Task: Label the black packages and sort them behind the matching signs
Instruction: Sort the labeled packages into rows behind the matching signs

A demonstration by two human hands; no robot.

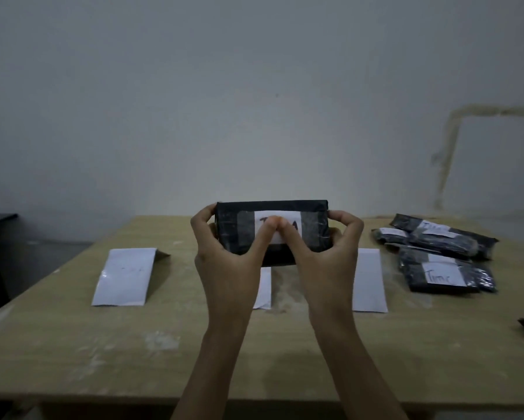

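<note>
black package (272,231) – glossy plastic wrap w/ white paper label (280,230); table (194,344) – matt, scuffed wood; signs (124,277) shiny paper.

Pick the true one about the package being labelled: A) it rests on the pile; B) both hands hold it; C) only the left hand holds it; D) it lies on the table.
B: left hand and right hand grip the black package, thumbs pressing its white label.
</note>
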